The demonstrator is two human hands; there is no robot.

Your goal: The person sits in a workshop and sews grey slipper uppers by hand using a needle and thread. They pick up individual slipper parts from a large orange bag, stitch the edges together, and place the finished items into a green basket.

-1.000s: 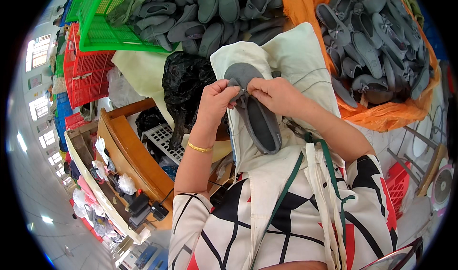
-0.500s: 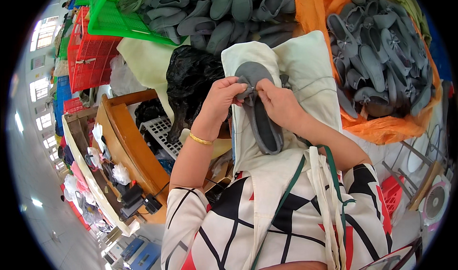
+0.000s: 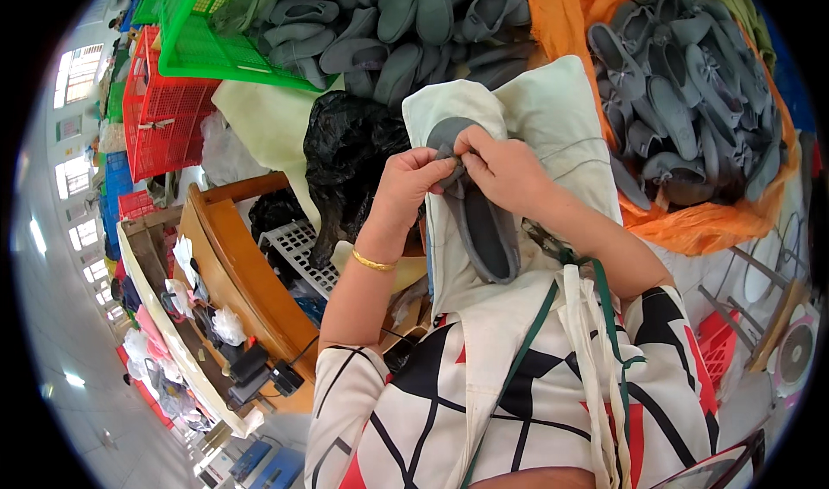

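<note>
A grey slip-on shoe [image 3: 485, 240] lies on the white cloth pad [image 3: 449, 100] over my lap, its toe away from me and its opening toward me. My left hand [image 3: 408, 182] is closed at the front of the shoe, thumb and forefinger pinching the grey gathered piece on its upper. Right beside it, my right hand [image 3: 505, 171] is closed in a pinch over the same spot. Whatever sits between its fingertips is too small to make out. The fingers cover most of the upper's front. Thin dark thread trails across the pad on the right.
A green basket [image 3: 194, 53] and a heap of grey shoes [image 3: 432, 10] lie ahead. On the right, an orange sack [image 3: 734, 230] holds more shoes. Black plastic [image 3: 350, 144], a white crate [image 3: 302, 252] and a wooden table [image 3: 229, 290] stand left. A fan [image 3: 796, 347] is far right.
My right hand has shifted slightly up and left, its fingertips now higher over the toe. My left hand has moved a little lower and right, still pinching the shoe's front.
</note>
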